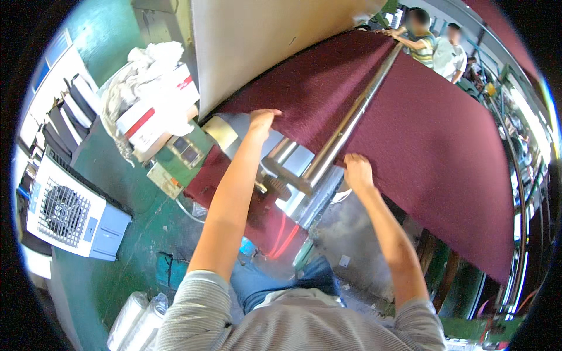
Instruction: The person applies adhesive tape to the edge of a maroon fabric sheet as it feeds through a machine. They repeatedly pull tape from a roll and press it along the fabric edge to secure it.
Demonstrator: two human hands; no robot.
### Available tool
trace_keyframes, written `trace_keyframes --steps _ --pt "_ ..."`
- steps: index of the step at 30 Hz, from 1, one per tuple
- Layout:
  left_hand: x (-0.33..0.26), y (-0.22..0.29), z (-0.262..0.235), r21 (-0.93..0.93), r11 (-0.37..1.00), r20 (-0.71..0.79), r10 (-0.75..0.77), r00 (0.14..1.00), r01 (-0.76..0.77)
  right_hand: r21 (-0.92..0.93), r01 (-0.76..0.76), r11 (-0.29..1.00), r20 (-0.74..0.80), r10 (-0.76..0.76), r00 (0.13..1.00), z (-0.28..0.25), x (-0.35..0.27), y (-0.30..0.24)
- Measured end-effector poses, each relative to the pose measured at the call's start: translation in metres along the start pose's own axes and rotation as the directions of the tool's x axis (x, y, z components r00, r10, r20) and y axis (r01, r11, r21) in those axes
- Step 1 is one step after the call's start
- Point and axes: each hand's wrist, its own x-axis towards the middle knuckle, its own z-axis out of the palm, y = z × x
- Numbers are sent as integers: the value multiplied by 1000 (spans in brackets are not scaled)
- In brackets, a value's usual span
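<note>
Wide maroon textured fabric sheet [436, 146]: spread to both sides of long shiny metal roller [357, 114] | left hand [264, 121], right hand [358, 171]: fingers part-curled at its near edge, cannot tell whether gripping | likely soft, floppy, heavy in bulk; best held along that edge

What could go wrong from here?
The exposed gear sits close to the bare left forearm; if it turned, it might catch skin.
The right hand is near the metal bar and could be pinched if that rolled.
Uneven pulling by the left hand might wrinkle the maroon fabric.
</note>
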Motion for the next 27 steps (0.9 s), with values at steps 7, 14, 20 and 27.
trace_keyframes --steps 7,14,20,27 --pt "20 -13 -74 -125 989 -521 -129 844 74 319 28 947 -81 -2 997 -54 77 -120" --pt "-3 -8 -29 -4 999 -701 27 712 -42 -198 -377 905 135 407 904 -17 128 -188" --pt "30 -27 -66 -109 977 -809 20 588 -182 144 -75 987 -181 101 978 34 153 -197" --pt "4 -5 -26 -447 888 -216 -223 950 107 335 266 904 -294 -167 941 38 146 -162"
